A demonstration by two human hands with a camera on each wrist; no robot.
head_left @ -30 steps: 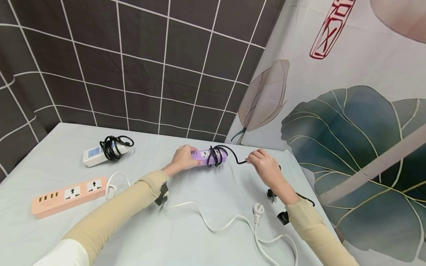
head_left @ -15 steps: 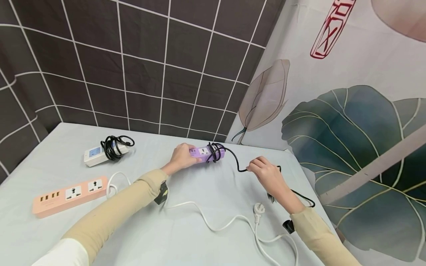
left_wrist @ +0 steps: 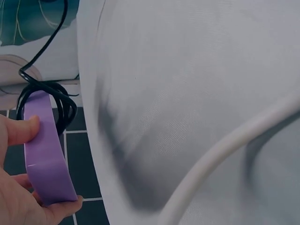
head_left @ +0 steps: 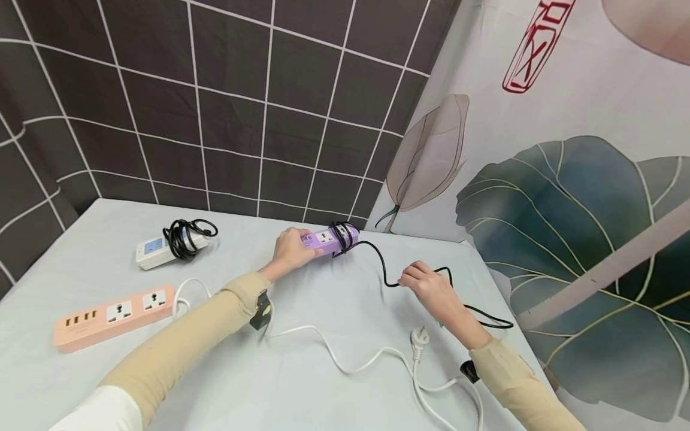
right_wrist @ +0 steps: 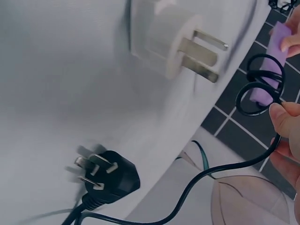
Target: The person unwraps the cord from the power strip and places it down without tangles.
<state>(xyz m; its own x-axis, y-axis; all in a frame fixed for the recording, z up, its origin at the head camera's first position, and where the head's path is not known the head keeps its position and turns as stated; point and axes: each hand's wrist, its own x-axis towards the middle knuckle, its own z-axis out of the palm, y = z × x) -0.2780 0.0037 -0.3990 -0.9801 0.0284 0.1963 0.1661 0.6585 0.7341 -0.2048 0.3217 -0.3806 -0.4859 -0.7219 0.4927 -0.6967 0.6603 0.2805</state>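
Observation:
My left hand [head_left: 291, 251] grips a purple power strip [head_left: 322, 237] by its left end, thumb on one face in the left wrist view. Several loops of black cord [head_left: 341, 237] wrap the strip's far end. From them the cord sags across to my right hand [head_left: 432, 293], which pinches it between thumb and fingers. Past that hand the cord runs on to the table's right side. A black three-pin plug [right_wrist: 112, 176] lies there in the right wrist view; in the head view my right forearm hides it.
On the left lie an orange power strip [head_left: 115, 316] and a white power strip [head_left: 156, 252] wound with black cord. A white cord [head_left: 345, 372] crosses the table's front to a white plug [head_left: 420, 339] near my right forearm. A dark tiled-pattern backdrop [head_left: 226, 120] stands behind.
The purple power strip has shifted left and slightly away with my left hand. My right hand has come lower, nearer me, and more black cord hangs between the hands.

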